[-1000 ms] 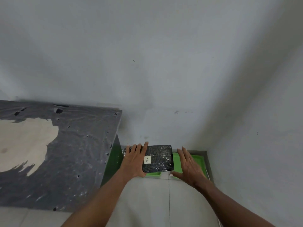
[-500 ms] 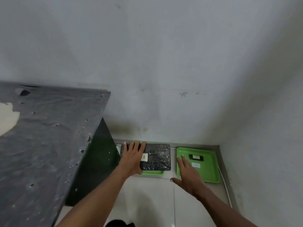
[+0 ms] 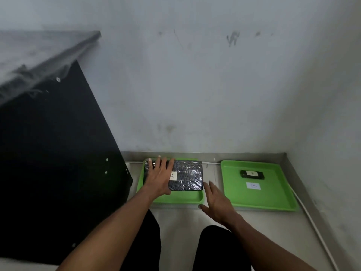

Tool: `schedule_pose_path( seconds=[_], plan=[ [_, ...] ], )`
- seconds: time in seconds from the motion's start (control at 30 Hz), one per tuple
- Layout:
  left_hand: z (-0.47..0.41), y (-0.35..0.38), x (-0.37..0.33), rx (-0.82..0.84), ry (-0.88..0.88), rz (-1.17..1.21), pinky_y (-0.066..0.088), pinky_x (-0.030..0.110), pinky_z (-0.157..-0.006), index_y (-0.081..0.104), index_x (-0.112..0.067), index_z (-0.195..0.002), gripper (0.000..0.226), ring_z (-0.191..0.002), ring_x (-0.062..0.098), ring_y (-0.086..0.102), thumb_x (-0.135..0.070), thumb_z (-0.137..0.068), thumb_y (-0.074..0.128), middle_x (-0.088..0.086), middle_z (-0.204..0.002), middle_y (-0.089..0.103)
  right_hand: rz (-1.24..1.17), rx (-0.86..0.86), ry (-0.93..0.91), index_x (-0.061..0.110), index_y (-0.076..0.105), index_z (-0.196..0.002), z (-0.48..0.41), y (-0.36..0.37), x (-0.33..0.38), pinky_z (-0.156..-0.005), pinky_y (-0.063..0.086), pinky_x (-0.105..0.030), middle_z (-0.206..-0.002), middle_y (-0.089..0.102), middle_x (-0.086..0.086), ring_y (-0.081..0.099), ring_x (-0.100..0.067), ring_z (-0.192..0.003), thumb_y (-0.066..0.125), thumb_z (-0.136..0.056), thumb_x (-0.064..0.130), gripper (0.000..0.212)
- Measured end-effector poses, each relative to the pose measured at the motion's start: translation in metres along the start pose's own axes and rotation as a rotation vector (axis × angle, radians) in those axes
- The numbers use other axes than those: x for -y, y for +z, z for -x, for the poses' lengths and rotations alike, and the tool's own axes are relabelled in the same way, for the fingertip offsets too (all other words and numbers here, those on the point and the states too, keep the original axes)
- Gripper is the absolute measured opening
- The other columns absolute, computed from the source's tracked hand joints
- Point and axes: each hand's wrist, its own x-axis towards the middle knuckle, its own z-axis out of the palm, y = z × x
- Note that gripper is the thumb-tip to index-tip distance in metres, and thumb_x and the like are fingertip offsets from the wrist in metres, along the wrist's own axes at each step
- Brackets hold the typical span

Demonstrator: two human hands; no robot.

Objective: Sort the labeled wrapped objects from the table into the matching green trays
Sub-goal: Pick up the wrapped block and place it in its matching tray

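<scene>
On pale floor (image 3: 175, 218), two green trays (image 3: 259, 198)

On the floor (image 3: 179, 216), against the foot of the back wall (image 3: 195, 85): two trays side by side, close but apart. In the left tray (image 3: 181, 198), a wrapped packet (image 3: 187, 176) with a label (image 3: 173, 176) on top, pushed toward the tray's far edge. Flat on the packet's left half, the left hand (image 3: 159, 176). Just right of the packet, over the tray's right rim, the right hand (image 3: 216, 202), fingers spread. In the right tray (image 3: 273, 200), a small wrapped item (image 3: 252, 174) near the far side, with a paper slip (image 3: 253, 186) just before it. Left of both trays, a table (image 3: 48, 153), standing higher. Along the right wall, past the right tray, a cable (image 3: 312, 222).
</scene>
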Motion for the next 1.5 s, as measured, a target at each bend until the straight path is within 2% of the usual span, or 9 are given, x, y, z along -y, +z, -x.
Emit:
schedule_pose_path(
  seconds=[0.23,0.47,0.7,0.8,0.97,1.07,1.17,1.37,1.5],
  plan=[
    [-0.033,0.036,0.007,-0.014,0.021,0.019,0.008,0.067,-0.119,0.006,-0.014,-0.155,0.129,-0.148,0.045,0.013,-0.044,-0.06,0.088,0.022,-0.157,0.016,-0.076,0.029,0.021,0.01,0.004,-0.152,-0.02,0.038,-0.011,-0.119,0.027,-0.039,-0.16,0.012,-0.022,0.017,-0.032,-0.148,0.055,-0.094,0.042,0.084],
    [-0.101,0.082,0.036,0.066,-0.01,0.07,0.01,0.066,-0.118,0.006,-0.017,-0.155,0.131,-0.149,0.041,0.013,-0.045,-0.058,0.088,0.014,-0.156,0.021,-0.103,0.106,0.048,0.007,0.006,-0.152,-0.08,0.068,-0.029,-0.119,0.025,-0.034,-0.16,0.014,-0.02,0.021,-0.03,-0.147,0.054,-0.094,0.038,0.081],
    [-0.167,0.129,0.061,0.17,-0.025,0.111,0.018,0.065,-0.117,0.007,-0.02,-0.156,0.128,-0.146,0.039,0.017,-0.047,-0.059,0.085,0.01,-0.156,0.024,-0.1,0.282,0.064,0.013,0.0,-0.153,-0.123,0.117,-0.043,-0.122,0.018,-0.04,-0.162,-0.001,-0.021,0.007,-0.033,-0.15,0.05,-0.096,0.038,0.08],
    [-0.19,0.143,0.067,0.201,-0.027,0.121,0.019,0.066,-0.117,0.001,-0.02,-0.157,0.126,-0.148,0.04,0.014,-0.044,-0.064,0.084,0.011,-0.159,0.019,-0.071,0.329,0.074,0.012,-0.001,-0.153,-0.131,0.134,-0.049,-0.123,0.016,-0.043,-0.161,-0.002,-0.024,0.004,-0.037,-0.149,0.049,-0.097,0.036,0.079],
    [-0.21,0.159,0.076,0.276,-0.041,0.193,0.012,0.071,-0.116,-0.007,-0.022,-0.157,0.128,-0.152,0.038,-0.006,-0.038,-0.069,0.085,0.009,-0.166,-0.003,-0.033,0.325,0.074,0.009,0.004,-0.153,-0.135,0.147,-0.055,-0.123,0.014,-0.042,-0.16,0.002,-0.025,0.004,-0.037,-0.149,0.046,-0.095,0.031,0.074],
    [-0.213,0.164,0.076,0.309,-0.04,0.191,0.012,0.072,-0.115,-0.01,-0.024,-0.156,0.125,-0.151,0.039,-0.013,-0.036,-0.074,0.083,0.01,-0.166,-0.014,-0.019,0.284,0.073,0.006,0.011,-0.152,-0.135,0.147,-0.057,-0.122,0.019,-0.043,-0.159,0.01,-0.027,0.01,-0.039,-0.148,0.047,-0.093,0.026,0.072],
    [-0.213,0.167,0.075,0.342,-0.039,0.19,0.01,0.072,-0.115,-0.014,-0.026,-0.155,0.12,-0.149,0.041,-0.018,-0.032,-0.079,0.079,0.012,-0.163,-0.023,-0.005,0.282,0.068,0.007,0.01,-0.152,-0.135,0.147,-0.056,-0.122,0.019,-0.041,-0.16,0.008,-0.025,0.009,-0.036,-0.149,0.045,-0.093,0.027,0.072],
    [-0.204,0.163,0.064,0.321,-0.068,0.197,0.012,0.068,-0.118,-0.01,-0.026,-0.156,0.101,-0.15,0.041,-0.015,-0.018,-0.091,0.067,0.016,-0.163,-0.022,-0.01,0.291,0.077,0.01,0.005,-0.152,-0.134,0.142,-0.049,-0.123,0.017,-0.04,-0.161,0.004,-0.023,0.008,-0.033,-0.149,0.045,-0.096,0.031,0.072],
    [-0.188,0.154,0.061,0.271,-0.098,0.19,0.011,0.063,-0.121,-0.009,-0.024,-0.156,0.108,-0.151,0.041,-0.009,-0.011,-0.086,0.072,0.017,-0.164,-0.017,-0.023,0.258,0.078,0.009,0.005,-0.152,-0.132,0.129,-0.044,-0.123,0.016,-0.041,-0.16,0.005,-0.025,0.007,-0.036,-0.149,0.045,-0.097,0.03,0.071]
  ],
)
